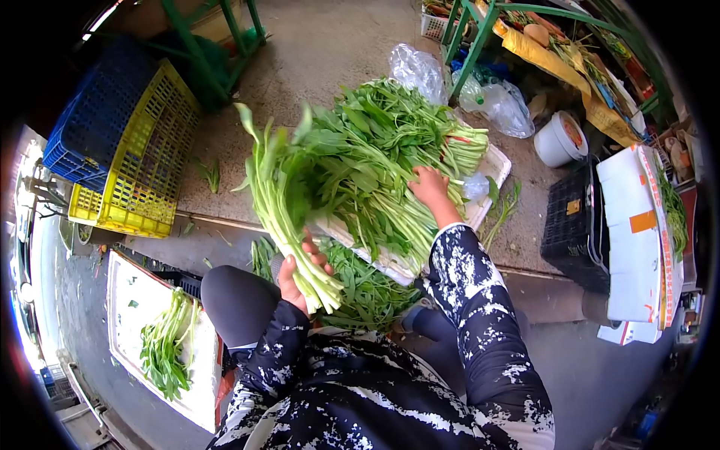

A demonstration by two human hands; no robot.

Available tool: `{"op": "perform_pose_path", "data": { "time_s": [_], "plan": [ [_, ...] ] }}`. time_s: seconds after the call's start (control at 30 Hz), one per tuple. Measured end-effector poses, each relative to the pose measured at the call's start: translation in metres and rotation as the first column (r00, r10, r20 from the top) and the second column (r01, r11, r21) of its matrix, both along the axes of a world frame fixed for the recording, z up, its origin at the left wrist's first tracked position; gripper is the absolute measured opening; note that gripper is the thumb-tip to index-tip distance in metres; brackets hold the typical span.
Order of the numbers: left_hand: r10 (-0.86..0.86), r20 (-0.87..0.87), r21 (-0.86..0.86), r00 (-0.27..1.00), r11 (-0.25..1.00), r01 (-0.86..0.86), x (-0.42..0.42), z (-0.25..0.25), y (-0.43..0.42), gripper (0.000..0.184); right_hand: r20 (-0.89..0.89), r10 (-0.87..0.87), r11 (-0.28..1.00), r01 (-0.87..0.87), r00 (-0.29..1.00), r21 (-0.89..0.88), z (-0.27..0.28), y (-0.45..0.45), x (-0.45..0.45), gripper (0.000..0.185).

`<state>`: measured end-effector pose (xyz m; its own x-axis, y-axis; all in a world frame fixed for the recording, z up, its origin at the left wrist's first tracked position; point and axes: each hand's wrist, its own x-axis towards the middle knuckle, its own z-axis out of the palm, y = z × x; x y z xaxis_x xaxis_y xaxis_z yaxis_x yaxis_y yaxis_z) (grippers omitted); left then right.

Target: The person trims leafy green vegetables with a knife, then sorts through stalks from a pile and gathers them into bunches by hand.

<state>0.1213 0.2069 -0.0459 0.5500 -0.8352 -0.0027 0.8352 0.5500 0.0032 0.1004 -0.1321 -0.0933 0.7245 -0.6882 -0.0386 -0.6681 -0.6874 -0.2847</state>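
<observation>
My left hand (301, 276) is wrapped round the lower stalks of a bunch of leafy greens (281, 214), held upright with its leaves toward the top; the leaves are blurred. My right hand (433, 189) rests on the stalks of a large pile of greens (375, 142). Its fingers are bent onto the stalks, and their tips are partly hidden. The pile lies on a white foam tray (496, 163). A bundle with a red tie (463, 140) lies at the pile's right end. More loose greens (356, 281) are below the tray, between my knees.
Yellow (142, 161) and blue crates (94, 120) stand at the left. A white foam box (124, 304) with some greens (169, 349) is at lower left. Plastic bags (416, 71), a white bucket (556, 142), a black crate (574, 225) and white boxes (630, 225) are at the right.
</observation>
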Motion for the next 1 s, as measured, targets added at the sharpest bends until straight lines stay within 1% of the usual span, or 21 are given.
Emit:
{"op": "perform_pose_path", "data": {
  "time_s": [0.07,0.1,0.13,0.23,0.27,0.33,0.4,0.47,0.5,0.53,0.6,0.63,0.67,0.7,0.73,0.8,0.83,0.87,0.9,0.93,1.0],
  "plan": [
    [0.025,0.051,-0.017,0.998,1.0,-0.024,0.0,0.001,0.002,0.049,-0.189,0.129,0.989,-0.112,0.973,0.097,0.013,-0.006,0.0,0.038],
    [0.027,0.055,-0.035,0.998,0.999,-0.026,0.001,0.001,0.002,0.046,-0.155,0.115,0.993,-0.113,0.981,0.026,0.028,-0.002,-0.003,0.03],
    [0.039,0.088,-0.043,0.995,0.998,-0.035,0.002,-0.001,0.003,0.042,-0.166,0.112,0.994,-0.109,0.98,0.03,0.036,-0.002,-0.005,0.03],
    [0.029,0.086,-0.131,0.996,0.991,-0.018,0.005,0.004,0.002,0.038,-0.021,0.123,0.992,-0.124,0.992,-0.011,0.067,-0.001,-0.002,0.033],
    [0.029,0.083,-0.131,0.996,0.991,-0.017,0.006,0.008,0.001,0.038,-0.024,0.123,0.992,-0.123,0.992,-0.011,0.081,0.001,-0.002,0.033],
    [0.099,0.059,-0.086,0.993,0.992,-0.094,0.005,0.019,0.0,0.043,-0.016,0.155,0.985,-0.155,0.988,-0.071,0.117,0.009,-0.004,0.031],
    [0.108,0.064,-0.113,0.992,0.989,-0.1,0.009,0.019,0.001,0.042,0.092,0.044,0.999,-0.045,0.995,0.016,0.162,0.024,-0.01,0.028],
    [0.083,0.166,-0.163,0.983,0.985,-0.056,0.013,0.013,0.005,0.035,0.336,-0.049,0.998,0.029,0.94,0.064,0.178,0.026,-0.025,0.023],
    [0.101,0.169,-0.104,0.981,0.991,-0.084,0.012,0.014,0.006,0.035,0.467,-0.063,0.994,0.016,0.882,0.105,0.172,0.021,-0.032,0.022],
    [0.105,0.146,0.043,0.984,0.993,-0.112,0.009,0.022,0.006,0.037,0.589,-0.083,0.99,-0.001,0.804,0.141,0.162,0.018,-0.037,0.02],
    [0.087,0.206,0.238,0.975,0.962,-0.136,0.008,0.016,0.002,0.039,0.598,-0.293,0.891,-0.013,0.746,0.453,0.132,0.029,-0.045,0.02],
    [0.048,0.183,0.326,0.982,0.939,-0.107,0.009,0.005,0.001,0.041,0.384,-0.45,0.724,0.078,0.806,0.685,0.109,0.033,-0.047,0.026],
    [0.035,0.183,0.387,0.983,0.916,-0.104,0.004,0.009,-0.002,0.041,0.199,-0.476,0.62,0.167,0.857,0.767,0.063,0.026,-0.053,0.036],
    [-0.007,0.171,0.442,0.985,0.894,-0.07,0.0,0.008,-0.004,0.041,0.165,-0.444,0.706,0.23,0.881,0.67,0.035,0.03,-0.065,0.046],
    [-0.043,0.16,0.492,0.986,0.87,-0.042,-0.001,0.004,-0.007,0.041,0.169,-0.443,0.708,0.228,0.881,0.668,0.022,0.034,-0.072,0.046],
    [-0.124,0.126,0.507,0.984,0.861,0.044,-0.006,-0.008,-0.008,0.039,0.308,-0.561,0.519,0.036,0.768,0.854,0.006,0.047,-0.087,0.052],
    [-0.146,0.074,0.523,0.986,0.848,0.086,-0.011,-0.009,-0.01,0.037,0.295,-0.567,0.511,0.047,0.769,0.858,0.002,0.055,-0.093,0.052],
    [-0.169,0.031,0.531,0.985,0.838,0.127,-0.015,-0.009,-0.014,0.036,0.272,-0.627,0.435,0.039,0.73,0.9,-0.002,0.061,-0.095,0.054],
    [-0.195,0.046,0.51,0.98,0.848,0.145,-0.018,-0.015,-0.017,0.033,0.25,-0.68,0.364,0.021,0.689,0.931,-0.001,0.067,-0.094,0.056],
    [-0.222,0.023,0.504,0.975,0.845,0.18,-0.023,-0.012,-0.023,0.033,0.285,-0.684,0.395,0.013,0.671,0.919,0.023,0.086,-0.094,0.055],
    [-0.277,0.045,0.513,0.96,0.831,0.216,-0.032,-0.013,-0.032,0.033,0.349,-0.685,0.401,-0.069,0.64,0.914,0.023,0.108,-0.095,0.055]
  ]
}}
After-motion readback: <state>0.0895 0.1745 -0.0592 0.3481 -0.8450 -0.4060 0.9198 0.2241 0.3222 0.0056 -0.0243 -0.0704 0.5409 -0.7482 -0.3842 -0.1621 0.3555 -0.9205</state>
